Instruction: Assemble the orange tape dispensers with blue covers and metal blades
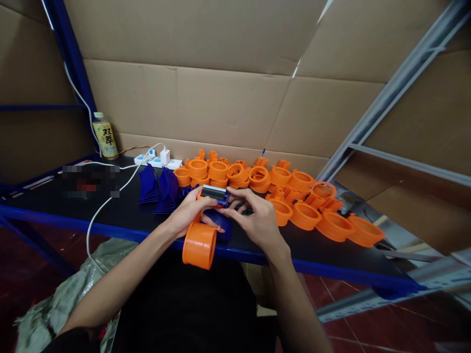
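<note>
My left hand (pixel 189 212) is closed round an orange plastic tape-dispenser body (pixel 199 244) held at the table's front edge, its round drum pointing toward me. My right hand (pixel 253 218) pinches the blue part with a metal toothed strip (pixel 214 193) at the top of that piece, fingers curled on it. A dark blue piece (pixel 222 223) shows under and between both hands. Just behind the hands lies a large heap of orange dispenser bodies (pixel 279 189). Two stacks of blue plates (pixel 159 186) stand to the left of my left hand.
The black table (pixel 110 211) has a blue front edge. A drink bottle (pixel 105 136) and a white power strip (pixel 158 160) with a cable (pixel 106 201) sit at the back left. Cardboard walls stand behind; a grey metal rack (pixel 390 157) stands at right.
</note>
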The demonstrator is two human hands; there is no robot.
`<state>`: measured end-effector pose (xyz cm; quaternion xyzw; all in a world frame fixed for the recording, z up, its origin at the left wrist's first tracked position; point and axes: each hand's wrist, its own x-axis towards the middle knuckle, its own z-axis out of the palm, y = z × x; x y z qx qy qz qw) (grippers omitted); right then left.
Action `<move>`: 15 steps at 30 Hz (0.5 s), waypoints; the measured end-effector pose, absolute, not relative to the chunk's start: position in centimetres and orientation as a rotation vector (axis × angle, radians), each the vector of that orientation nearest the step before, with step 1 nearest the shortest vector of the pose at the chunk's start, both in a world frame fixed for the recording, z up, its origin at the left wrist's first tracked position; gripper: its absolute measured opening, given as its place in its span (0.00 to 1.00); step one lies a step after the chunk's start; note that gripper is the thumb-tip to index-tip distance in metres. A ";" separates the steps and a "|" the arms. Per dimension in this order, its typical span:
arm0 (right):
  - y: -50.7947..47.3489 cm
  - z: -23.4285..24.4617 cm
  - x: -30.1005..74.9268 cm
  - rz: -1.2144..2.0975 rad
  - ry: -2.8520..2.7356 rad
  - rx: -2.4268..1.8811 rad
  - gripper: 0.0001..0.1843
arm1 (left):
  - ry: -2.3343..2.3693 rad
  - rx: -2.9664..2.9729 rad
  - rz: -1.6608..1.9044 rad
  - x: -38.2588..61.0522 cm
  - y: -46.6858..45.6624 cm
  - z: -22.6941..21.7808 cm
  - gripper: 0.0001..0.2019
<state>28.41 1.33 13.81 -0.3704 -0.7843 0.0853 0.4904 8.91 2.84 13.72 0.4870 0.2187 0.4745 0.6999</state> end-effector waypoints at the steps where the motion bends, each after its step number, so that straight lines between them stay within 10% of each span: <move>1: 1.3 13.9 28.5 0.212 -1.913 -0.901 0.25 | 0.500 1.095 1.070 9.0 2.8 13.7 0.18; 15: 1.6 14.3 29.1 0.176 -1.970 -0.907 0.23 | 0.511 1.153 1.098 9.9 3.1 12.8 0.17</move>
